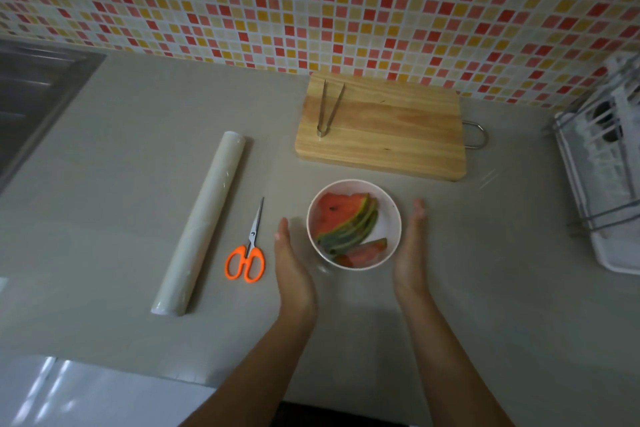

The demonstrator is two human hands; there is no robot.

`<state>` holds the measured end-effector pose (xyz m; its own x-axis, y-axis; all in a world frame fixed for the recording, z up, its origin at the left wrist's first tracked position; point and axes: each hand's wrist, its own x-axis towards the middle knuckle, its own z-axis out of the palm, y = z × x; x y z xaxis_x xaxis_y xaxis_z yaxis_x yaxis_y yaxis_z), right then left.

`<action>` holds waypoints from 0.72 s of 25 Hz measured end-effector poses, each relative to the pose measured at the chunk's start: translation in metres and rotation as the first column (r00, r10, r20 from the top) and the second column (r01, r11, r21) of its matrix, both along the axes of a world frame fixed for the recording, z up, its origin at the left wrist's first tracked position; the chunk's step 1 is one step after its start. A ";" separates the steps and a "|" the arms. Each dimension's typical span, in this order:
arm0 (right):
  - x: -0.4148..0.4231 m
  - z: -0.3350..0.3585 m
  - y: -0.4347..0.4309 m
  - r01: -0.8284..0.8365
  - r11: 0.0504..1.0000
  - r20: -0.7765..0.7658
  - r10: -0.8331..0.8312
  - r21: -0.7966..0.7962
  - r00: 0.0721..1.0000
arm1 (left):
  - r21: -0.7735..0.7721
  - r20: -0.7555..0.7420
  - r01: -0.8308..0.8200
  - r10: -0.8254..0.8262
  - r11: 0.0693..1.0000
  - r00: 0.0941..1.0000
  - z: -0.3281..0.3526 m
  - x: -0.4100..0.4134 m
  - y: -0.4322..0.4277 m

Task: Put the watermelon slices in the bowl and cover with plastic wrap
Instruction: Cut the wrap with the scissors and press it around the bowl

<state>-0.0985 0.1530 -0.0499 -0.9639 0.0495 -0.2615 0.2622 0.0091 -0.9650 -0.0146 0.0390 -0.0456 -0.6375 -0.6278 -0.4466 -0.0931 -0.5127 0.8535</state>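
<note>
A white bowl (389, 199) stands on the grey counter and holds several watermelon slices (344, 218) with green rinds. A faint clear film seems to lie over the bowl, with a glint at its front left; I cannot tell how far it reaches. My left hand (292, 263) stands edge-down just left of the bowl, fingers straight, palm facing it. My right hand (410, 246) mirrors it on the right side, fingers straight. Neither hand grips anything. The plastic wrap roll (204, 222) lies diagonally to the left.
Orange-handled scissors (247, 253) lie between the roll and my left hand. A wooden cutting board (398, 128) with metal tongs (329, 107) sits behind the bowl. A white dish rack (602, 166) stands at the right edge, a steel sink (31, 90) at far left.
</note>
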 end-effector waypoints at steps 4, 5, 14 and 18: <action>0.001 -0.004 0.000 -0.060 0.995 -0.082 0.066 0.079 0.994 | -0.029 -0.074 0.169 -0.171 0.985 0.983 -0.003 -0.002 0.006; 0.002 -0.005 0.002 0.020 0.993 -0.115 -0.006 0.120 0.993 | -0.004 -0.063 0.206 -0.206 0.978 0.976 0.001 -0.012 -0.005; -0.015 -0.011 -0.027 0.033 0.976 -0.049 -0.045 -0.215 0.998 | 0.029 -0.051 0.393 -0.392 0.919 0.919 0.009 -0.059 -0.036; -0.013 -0.015 -0.030 0.080 0.964 -0.062 -0.099 -0.252 0.993 | 0.046 0.026 0.439 -0.441 0.897 0.897 0.007 -0.066 -0.040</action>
<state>-0.1115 0.1234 -0.0645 -0.9755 0.0788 -0.2056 0.1797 -0.2542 -0.9503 -0.0802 -0.0014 -0.0389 -0.8283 -0.2693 -0.4913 -0.3459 -0.4441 0.8265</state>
